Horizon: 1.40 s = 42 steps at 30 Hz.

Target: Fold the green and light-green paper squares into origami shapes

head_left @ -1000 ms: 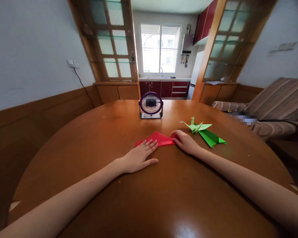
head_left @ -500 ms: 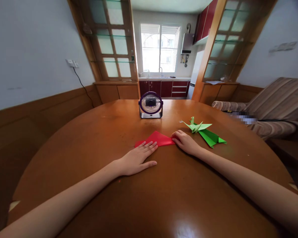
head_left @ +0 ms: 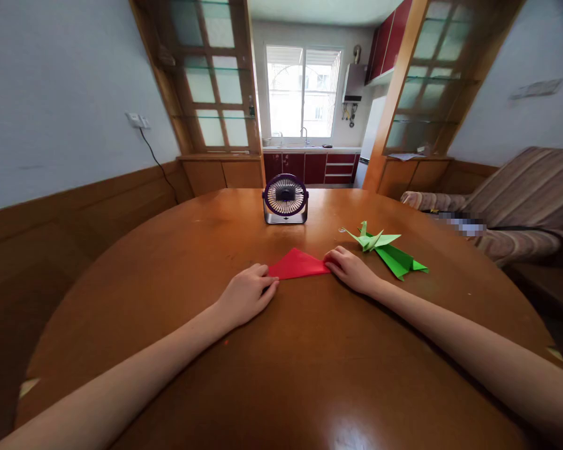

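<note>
A red paper [head_left: 296, 265], folded into a flat triangle, lies on the round wooden table [head_left: 197, 250] in front of me. My left hand [head_left: 244, 294] rests at its left corner with the fingers curled onto the paper's tip. My right hand [head_left: 351, 267] presses its fingertips on the right corner. To the right of my right hand lie two green folded paper figures [head_left: 385, 250], one a small crane, the other a longer pointed shape.
A small purple desk fan [head_left: 285, 199] stands behind the red paper at the table's middle. A striped sofa [head_left: 520, 200] is at the right. Wood panelling and a wall socket [head_left: 136, 120] with a cable are at the left. A kitchen lies beyond.
My left hand has slid left and curled its fingers, going from lying flat over the paper's left part to gripping its left tip. My right hand has stayed at the right corner.
</note>
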{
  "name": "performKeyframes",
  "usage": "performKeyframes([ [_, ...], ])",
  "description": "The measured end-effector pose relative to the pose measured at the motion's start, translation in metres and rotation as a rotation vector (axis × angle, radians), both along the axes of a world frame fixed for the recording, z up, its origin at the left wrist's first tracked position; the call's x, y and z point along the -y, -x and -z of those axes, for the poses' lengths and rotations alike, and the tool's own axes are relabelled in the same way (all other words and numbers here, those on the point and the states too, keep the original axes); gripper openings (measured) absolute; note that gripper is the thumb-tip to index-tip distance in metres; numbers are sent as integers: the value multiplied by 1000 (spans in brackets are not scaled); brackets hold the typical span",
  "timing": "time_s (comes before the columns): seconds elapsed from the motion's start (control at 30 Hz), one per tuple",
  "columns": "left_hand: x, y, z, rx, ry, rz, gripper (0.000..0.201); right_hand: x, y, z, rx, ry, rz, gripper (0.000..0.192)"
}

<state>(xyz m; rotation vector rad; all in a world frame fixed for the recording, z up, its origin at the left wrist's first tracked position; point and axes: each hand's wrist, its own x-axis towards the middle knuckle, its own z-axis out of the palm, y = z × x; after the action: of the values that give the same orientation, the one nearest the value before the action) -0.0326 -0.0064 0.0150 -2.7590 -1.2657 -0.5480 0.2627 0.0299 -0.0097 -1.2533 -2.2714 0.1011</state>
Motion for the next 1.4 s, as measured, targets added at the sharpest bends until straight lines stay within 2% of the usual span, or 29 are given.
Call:
performKeyframes([
  [0.17, -2, 4, -1, -8, -57, -8, 43, -1, -1, 2, 2, -1, 2, 15],
  [0.33, -2, 3, 0, -109, -133, 32, 44, -1, -1, 1, -3, -3, -10, 15],
  [0.53, -2, -13, 1, -165, -154, 51, 39, -1, 0, 0, -12, 0, -3, 14],
  [0.63, -5, -27, 4, -143, -90, 114, 45, 0, 0, 0, -6, -5, 2, 13],
  [0.87, -16, -41, 9, -115, 263, 223, 73, 0, -1, 1, -9, -32, -7, 14],
  [1.03, -18, -39, 7, -132, 318, 249, 80, 6, 2, -2, 30, -200, 10, 17],
  [1.13, -18, -39, 8, -121, 328, 238, 79, 18, 7, -6, 67, -299, -64, 21],
  [1.27, -16, -41, 8, -100, 331, 233, 78, 33, 14, -8, 110, -217, -235, 29],
  [1.4, -13, -43, 5, -88, 347, 207, 74, 36, 14, -7, 110, -156, -256, 32],
])
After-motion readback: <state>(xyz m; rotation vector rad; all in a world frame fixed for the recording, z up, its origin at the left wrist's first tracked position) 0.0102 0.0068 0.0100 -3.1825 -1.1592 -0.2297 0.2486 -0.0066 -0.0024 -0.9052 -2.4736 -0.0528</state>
